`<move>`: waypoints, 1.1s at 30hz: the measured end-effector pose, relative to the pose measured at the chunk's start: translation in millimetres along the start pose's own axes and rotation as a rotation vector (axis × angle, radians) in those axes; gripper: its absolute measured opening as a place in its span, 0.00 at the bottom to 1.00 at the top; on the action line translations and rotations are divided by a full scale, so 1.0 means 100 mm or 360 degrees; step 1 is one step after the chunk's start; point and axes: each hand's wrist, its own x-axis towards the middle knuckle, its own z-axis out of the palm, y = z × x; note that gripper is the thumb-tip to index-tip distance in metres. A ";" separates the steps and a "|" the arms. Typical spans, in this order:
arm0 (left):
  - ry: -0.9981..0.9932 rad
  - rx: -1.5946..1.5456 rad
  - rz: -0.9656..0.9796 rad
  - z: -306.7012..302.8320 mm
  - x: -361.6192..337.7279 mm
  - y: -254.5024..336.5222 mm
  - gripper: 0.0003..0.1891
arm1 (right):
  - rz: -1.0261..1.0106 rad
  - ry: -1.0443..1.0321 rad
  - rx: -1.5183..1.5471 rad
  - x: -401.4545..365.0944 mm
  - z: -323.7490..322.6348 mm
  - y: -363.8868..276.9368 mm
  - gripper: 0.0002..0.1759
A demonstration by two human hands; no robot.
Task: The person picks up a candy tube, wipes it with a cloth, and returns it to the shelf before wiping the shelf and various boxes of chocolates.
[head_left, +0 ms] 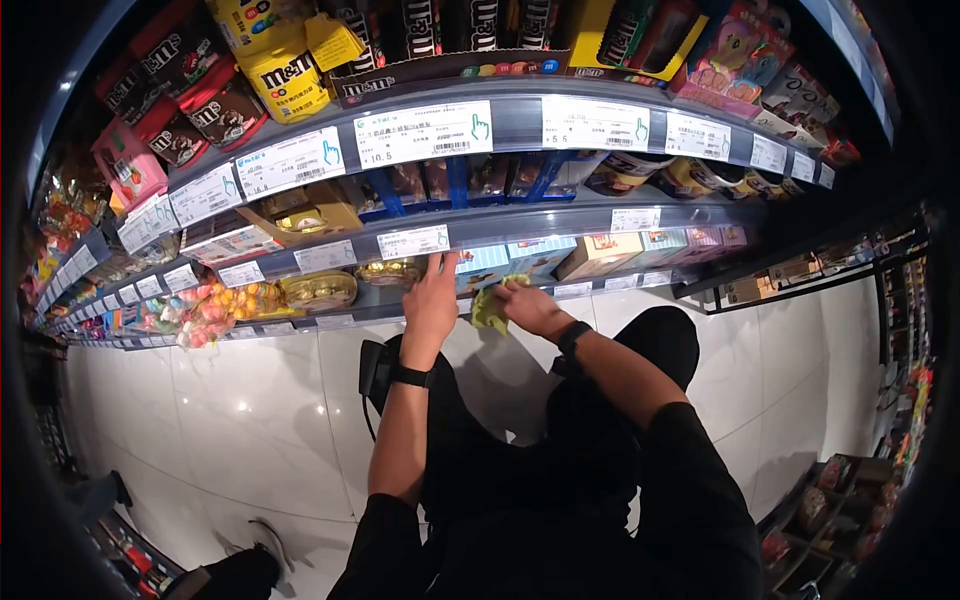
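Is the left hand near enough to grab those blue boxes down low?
Probably yes. The left hand looks empty, right beside the blue boxes, with nothing seen between. The right hand, holding a yellow-green cloth, is close and might crowd it.

The middle shelf point(540, 228) overhangs blue boxes point(538, 256) (front gap open).

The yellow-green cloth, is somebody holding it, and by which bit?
Yes: the right hand holds the yellow-green cloth by its upper right part. The left hand is near a price label; whether it holds anything can't be told.
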 end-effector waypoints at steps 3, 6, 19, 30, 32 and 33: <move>-0.0008 -0.0043 0.0012 0.00 0.01 0.00 0.39 | -0.0159 0.0361 0.0130 0.05 -0.30 -0.12 0.18; 0.0018 -0.0045 0.0038 0.03 0.01 -0.03 0.39 | -0.0366 0.0594 -0.0019 0.11 -0.91 -0.23 0.18; 0.0019 -0.0058 0.0025 0.04 0.01 -0.04 0.38 | 0.0012 0.0614 0.0225 0.02 -0.97 -0.19 0.18; 0.0084 -0.0056 0.0056 0.02 -0.01 -0.01 0.36 | 0.0329 0.0890 0.0193 0.04 -1.16 -0.08 0.30; 0.0024 -0.0052 0.0035 0.00 -0.01 0.01 0.36 | 0.0419 0.0851 0.0183 0.02 -1.15 -0.04 0.23; 0.0021 -0.0051 0.0038 0.00 -0.01 0.01 0.36 | 0.0424 0.0851 0.0184 0.00 -1.14 -0.04 0.23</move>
